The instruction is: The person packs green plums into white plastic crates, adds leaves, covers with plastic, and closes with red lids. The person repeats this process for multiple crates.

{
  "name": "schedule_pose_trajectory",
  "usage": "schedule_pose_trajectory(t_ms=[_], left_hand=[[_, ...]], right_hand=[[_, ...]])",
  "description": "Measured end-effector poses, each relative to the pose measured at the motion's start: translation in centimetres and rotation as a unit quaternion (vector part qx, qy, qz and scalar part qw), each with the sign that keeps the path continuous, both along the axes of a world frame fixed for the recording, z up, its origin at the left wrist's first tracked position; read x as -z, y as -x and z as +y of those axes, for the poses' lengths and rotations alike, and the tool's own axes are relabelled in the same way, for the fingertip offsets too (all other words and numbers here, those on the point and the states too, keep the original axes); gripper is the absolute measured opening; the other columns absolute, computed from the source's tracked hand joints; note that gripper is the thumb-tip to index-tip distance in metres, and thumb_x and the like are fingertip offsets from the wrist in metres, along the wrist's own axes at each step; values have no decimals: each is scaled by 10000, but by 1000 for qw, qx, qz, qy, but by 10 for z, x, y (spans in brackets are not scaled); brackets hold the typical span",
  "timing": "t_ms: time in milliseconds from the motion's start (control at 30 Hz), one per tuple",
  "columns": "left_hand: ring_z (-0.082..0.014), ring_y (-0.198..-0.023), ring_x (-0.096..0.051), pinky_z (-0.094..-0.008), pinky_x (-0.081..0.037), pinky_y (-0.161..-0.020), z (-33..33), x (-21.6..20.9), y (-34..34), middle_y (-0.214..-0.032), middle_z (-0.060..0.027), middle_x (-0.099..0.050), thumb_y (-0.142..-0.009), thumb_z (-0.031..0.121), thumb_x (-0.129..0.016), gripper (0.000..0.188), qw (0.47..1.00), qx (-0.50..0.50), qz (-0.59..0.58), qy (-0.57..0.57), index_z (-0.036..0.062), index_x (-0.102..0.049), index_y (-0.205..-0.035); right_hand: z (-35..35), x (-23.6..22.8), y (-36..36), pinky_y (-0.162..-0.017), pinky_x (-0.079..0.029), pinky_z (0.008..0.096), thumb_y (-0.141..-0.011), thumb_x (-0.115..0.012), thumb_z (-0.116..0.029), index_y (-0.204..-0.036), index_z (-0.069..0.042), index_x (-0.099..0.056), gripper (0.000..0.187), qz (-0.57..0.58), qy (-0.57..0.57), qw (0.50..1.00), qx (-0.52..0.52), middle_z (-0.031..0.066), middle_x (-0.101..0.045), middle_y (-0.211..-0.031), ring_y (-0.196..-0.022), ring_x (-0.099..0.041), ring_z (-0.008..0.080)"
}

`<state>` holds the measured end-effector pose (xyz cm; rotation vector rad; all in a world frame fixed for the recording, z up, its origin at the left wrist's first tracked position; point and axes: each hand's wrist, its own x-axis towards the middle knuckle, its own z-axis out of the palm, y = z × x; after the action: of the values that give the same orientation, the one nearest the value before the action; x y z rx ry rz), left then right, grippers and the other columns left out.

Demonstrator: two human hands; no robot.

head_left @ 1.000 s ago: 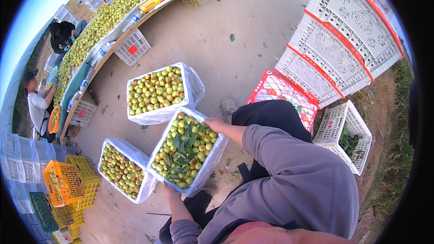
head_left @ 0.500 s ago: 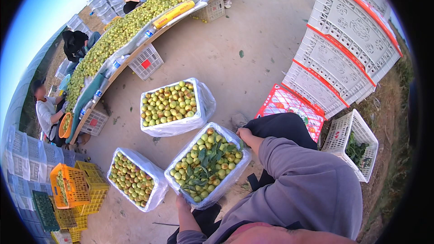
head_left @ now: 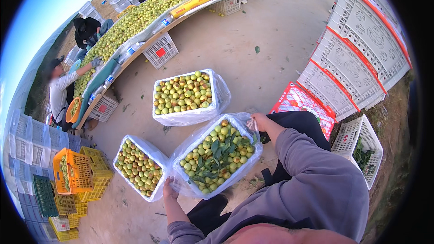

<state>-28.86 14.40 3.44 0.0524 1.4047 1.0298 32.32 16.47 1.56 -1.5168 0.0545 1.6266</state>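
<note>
Plastic liner [head_left: 182, 186] now pulled outward by left hand [head_left: 170, 190], right hand [head_left: 261, 121].

Lit by daylight under blue sky [head_left: 68, 0]. Floored with bare ground [head_left: 280, 27], bordered along its right edge by greenery [head_left: 398, 151].

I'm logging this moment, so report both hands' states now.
Left hand: closed, holding the clear plastic liner of the white rectangular crate of round green fruit.
Right hand: closed, holding the same liner.
</note>
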Motion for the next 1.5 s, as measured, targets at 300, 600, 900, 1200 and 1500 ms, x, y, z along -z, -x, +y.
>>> schedule_pose_trajectory(t_ms=[300,600,900,1200,1500], left_hand=[[-61,-526,-404,-217,-324,-465,26,-109,-4,-718,75,-456,-973,198,-670,156,975,157,-9,-157,170,-578,-1096],[-101,-777,-630,-294,-532,-677,-132,-152,106,-870,2,-704,-907,205,-704,258,707,646,282,54,65,-742,-1120],[-363,-1398,-452,-458,-373,-1155,-39,-148,-103,-1526,-174,-471,-913,383,-702,627,601,450,506,-425,117,-525,-1453],[-386,-1537,-221,-645,-201,-1197,-104,-67,-227,-1682,-78,-246,-890,525,-670,792,433,660,540,-293,302,-356,-1581],[-363,-1229,-576,-550,-420,-1019,-95,-88,-52,-1417,-155,-566,-882,466,-752,710,840,366,379,130,125,-505,-1453]], right_hand=[[66,-174,14,-426,-230,217,-954,-659,-96,-951,-138,-549,118,78,-303,919,-239,-75,-414,-670,-484,-321,33],[-76,-179,-115,-651,-461,365,-719,-726,-37,-779,-26,-545,191,-566,-117,632,-516,87,-567,-705,-698,-561,189],[-73,-232,-31,-618,-479,291,-855,-597,-43,-823,-72,-536,74,-290,-294,875,-252,25,-605,-739,-655,-601,160],[-57,-145,14,-1115,-391,429,-969,-618,-295,-1445,-81,-490,537,-276,-302,883,-230,193,-554,-1435,-1369,-488,282],[-95,-72,224,-1228,-191,565,-918,-643,-443,-1550,-259,-429,692,-539,-446,448,-556,72,-262,-1673,-1535,-205,396]])
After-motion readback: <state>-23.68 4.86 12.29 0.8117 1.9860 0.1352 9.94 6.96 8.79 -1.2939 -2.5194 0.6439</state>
